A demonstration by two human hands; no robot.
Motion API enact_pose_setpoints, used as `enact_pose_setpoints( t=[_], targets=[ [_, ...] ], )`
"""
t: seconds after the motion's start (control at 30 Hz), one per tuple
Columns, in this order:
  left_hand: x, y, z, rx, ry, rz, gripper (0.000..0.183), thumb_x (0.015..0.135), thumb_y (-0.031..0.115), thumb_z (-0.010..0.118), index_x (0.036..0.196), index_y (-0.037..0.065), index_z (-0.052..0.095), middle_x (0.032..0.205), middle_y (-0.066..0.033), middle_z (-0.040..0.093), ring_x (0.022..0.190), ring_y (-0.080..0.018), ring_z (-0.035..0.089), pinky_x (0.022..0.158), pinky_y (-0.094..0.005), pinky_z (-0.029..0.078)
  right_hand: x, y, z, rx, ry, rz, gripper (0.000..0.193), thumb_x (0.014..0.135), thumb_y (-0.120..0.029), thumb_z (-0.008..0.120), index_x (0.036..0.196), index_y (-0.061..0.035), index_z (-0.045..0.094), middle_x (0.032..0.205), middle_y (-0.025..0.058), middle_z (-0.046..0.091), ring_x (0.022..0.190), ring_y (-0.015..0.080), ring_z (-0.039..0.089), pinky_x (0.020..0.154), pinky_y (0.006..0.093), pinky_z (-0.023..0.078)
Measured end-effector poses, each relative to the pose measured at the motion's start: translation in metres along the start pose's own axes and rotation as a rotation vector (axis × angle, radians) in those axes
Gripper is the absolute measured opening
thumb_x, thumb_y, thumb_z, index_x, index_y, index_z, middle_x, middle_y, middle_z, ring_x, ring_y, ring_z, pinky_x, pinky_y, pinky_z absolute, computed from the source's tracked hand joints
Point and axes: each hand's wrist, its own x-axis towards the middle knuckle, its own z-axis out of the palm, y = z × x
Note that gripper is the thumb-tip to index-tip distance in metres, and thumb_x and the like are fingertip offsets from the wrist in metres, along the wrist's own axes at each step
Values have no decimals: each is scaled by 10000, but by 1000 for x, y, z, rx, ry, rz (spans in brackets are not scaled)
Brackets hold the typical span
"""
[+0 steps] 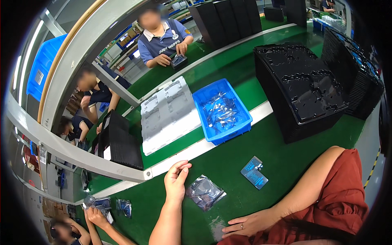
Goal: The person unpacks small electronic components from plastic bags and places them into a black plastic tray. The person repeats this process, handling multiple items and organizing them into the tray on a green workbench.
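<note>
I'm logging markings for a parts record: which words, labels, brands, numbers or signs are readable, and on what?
Co-worker's blue shirt: pale chest lettering is legible, but I won't copy it; the yellow sleeve patch is too small to read.
L-shaped flat pack: blue print, too small to read surely.
Blue bin, upper left: white label, too small.
Whitish tag, far left: too small.

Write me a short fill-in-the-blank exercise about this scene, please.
1. The plastic bin beside the pale grey tray is coloured ____.
2. The right hand wears a metal ____.
3. The battery pack is shaped like the letter ____.
4. The silver antistatic bag beside the left hand lies on a worktop coloured ____.
Missing words: blue; ring; L; green.
</note>
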Motion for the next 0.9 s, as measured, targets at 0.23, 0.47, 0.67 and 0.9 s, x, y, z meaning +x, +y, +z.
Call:
enact_pose_setpoints(
  t=[0.23,0.47,0.67,0.9],
  targets=[
    [0,-1,-2,-11,-1,-2,227,875,31,597,1098,-9,600,1032,-93,642,1007,-168,598,916,-298,439,2,-2,-11,54,-99,25,498,771,-196,542,1151,120,490,1394,186,395,1395,306,202,1159,429,175],
    [1,-2,-2,-37,-13,18,230,874,23,596,1102,-8,599,1058,-84,634,1011,-167,598,911,-292,442,0,-2,-7,44,-48,21,471,763,-222,560,1106,100,534,1405,186,386,1399,303,193,1155,426,179],
    [1,-2,-3,-50,0,16,220,880,27,589,1096,-8,603,1038,-86,639,1011,-163,597,909,-289,441,2,-1,-13,-169,-161,-14,375,790,-255,521,1041,7,613,1421,138,388,1408,282,183,1155,412,179],
    [1,-6,-3,-78,-5,34,222,880,30,591,1099,-4,601,1041,-90,644,1007,-160,600,908,-286,443,-1,2,-3,-144,-47,-33,272,779,-247,534,926,-49,649,1390,130,428,1406,274,193,1155,406,175]
  ],
)
